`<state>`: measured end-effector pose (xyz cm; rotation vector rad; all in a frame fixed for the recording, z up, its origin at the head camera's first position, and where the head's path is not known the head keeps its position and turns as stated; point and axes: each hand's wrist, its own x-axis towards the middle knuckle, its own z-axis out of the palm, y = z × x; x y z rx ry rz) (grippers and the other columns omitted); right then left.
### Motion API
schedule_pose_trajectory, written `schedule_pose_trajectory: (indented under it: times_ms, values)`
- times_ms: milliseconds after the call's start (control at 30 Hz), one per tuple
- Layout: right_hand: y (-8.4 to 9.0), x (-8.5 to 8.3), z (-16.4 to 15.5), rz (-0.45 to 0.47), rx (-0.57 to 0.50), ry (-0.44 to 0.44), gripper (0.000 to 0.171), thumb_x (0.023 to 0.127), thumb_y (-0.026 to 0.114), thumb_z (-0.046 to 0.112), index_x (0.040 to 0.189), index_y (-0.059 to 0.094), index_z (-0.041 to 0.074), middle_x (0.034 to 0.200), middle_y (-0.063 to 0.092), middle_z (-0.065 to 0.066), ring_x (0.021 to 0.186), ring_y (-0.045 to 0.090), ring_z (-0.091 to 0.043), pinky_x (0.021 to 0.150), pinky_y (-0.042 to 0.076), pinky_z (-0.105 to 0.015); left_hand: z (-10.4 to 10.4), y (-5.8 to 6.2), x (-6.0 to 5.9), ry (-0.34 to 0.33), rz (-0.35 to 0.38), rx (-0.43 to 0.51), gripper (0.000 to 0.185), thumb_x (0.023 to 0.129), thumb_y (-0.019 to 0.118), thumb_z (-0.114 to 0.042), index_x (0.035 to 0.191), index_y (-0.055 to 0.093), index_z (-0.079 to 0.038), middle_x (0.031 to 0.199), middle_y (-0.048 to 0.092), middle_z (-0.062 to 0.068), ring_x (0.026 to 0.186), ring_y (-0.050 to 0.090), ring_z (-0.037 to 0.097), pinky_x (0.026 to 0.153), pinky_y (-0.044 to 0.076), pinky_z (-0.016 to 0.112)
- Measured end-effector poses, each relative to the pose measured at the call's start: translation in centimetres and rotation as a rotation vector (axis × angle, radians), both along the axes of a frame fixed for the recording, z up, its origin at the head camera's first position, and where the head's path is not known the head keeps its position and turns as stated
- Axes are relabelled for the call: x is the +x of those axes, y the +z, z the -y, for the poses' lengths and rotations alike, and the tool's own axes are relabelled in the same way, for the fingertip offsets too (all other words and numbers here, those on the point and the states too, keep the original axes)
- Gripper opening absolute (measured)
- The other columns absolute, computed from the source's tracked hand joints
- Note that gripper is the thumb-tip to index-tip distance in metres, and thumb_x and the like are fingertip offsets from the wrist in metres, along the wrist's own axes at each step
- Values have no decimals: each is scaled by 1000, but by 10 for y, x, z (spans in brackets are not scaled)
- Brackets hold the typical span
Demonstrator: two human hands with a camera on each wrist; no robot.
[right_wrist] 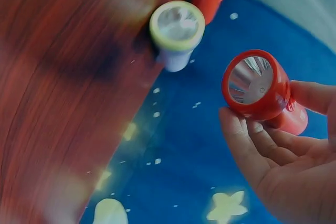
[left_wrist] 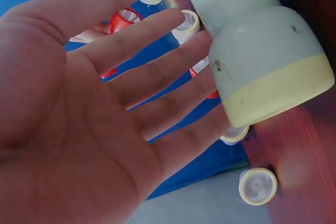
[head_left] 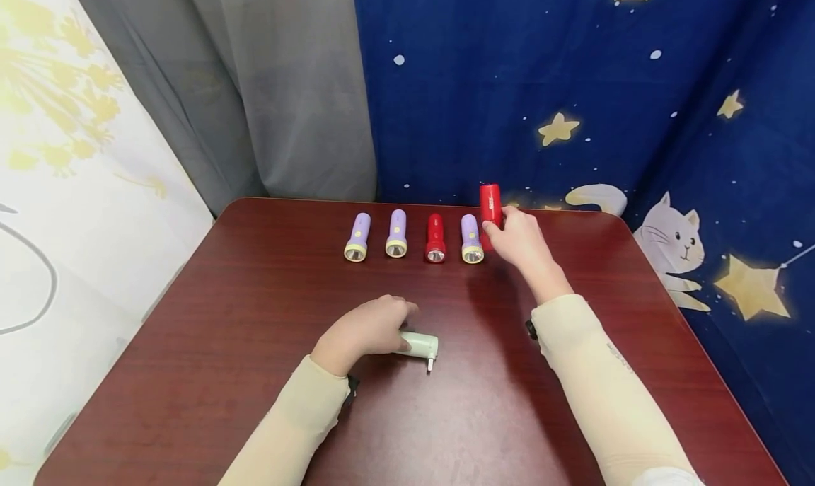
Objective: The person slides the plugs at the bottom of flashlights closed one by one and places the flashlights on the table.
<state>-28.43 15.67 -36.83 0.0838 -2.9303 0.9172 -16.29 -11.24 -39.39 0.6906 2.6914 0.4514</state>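
Observation:
In the head view my right hand [head_left: 518, 238] grips a red flashlight [head_left: 490, 201] at the right end of a row. The right wrist view shows its reflector facing the camera, with thumb and fingers about the red body [right_wrist: 265, 87]. My left hand [head_left: 366, 330] is at a pale green flashlight [head_left: 420, 345] lying crosswise, with a small plug-like part sticking out at its tail. In the left wrist view the fingers [left_wrist: 157, 72] are spread and nearly straight, their tips beside the green flashlight's yellow-rimmed head [left_wrist: 273, 66]. The hand hides that head in the head view.
Left of the gripped red flashlight stand a purple one [head_left: 472, 238], a red one [head_left: 436, 238] and two more purple ones, the nearer [head_left: 396, 233] and the leftmost [head_left: 358, 237]. The brown table [head_left: 255, 281] ends at a dark blue curtain [head_left: 458, 83] and a grey curtain [head_left: 305, 83].

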Motion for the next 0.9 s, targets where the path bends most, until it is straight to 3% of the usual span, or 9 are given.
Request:
schedule_pose_trajectory:
  times_ms: [167, 367, 467, 700, 900]
  values:
    - [-7, -18, -9, 66, 55, -5, 50, 106, 55, 33, 136, 60, -8, 121, 70, -29, 109, 66, -43, 105, 54, -56, 1, -6, 2, 3, 26, 4, 35, 84, 86, -9, 117, 75, -5, 96, 74, 4, 84, 63, 18, 84, 57, 40]
    - [-20, -36, -16, 140, 79, 9, 44, 106, 57, 35, 112, 68, -7, 100, 72, -25, 93, 66, -37, 88, 56, -49, 3, -12, 4, 15, 32, -7, 28, 83, 84, -5, 110, 76, -9, 91, 71, -1, 81, 60, 16, 80, 55, 38]
    - [-26, -43, -19, 167, 70, -9, 43, 105, 58, 36, 105, 70, -6, 98, 72, -24, 91, 66, -35, 84, 55, -44, 4, -12, 4, 17, 31, 2, 23, 84, 82, -4, 106, 77, -9, 88, 70, -2, 80, 59, 16, 79, 53, 37]
    - [-37, -52, -28, 296, 56, -98, 43, 105, 57, 33, 117, 64, -8, 110, 68, -25, 95, 69, -33, 85, 61, -40, 4, -13, 3, 19, 21, 14, 19, 84, 84, -7, 102, 78, -12, 86, 69, -3, 79, 58, 16, 79, 53, 37]
    - [-47, -52, -29, 288, 94, -117, 43, 104, 58, 33, 113, 67, -8, 105, 68, -24, 88, 68, -30, 73, 58, -33, 6, -15, 3, 24, 14, 13, 25, 85, 86, -10, 109, 79, -11, 92, 73, -2, 83, 61, 16, 84, 55, 39]
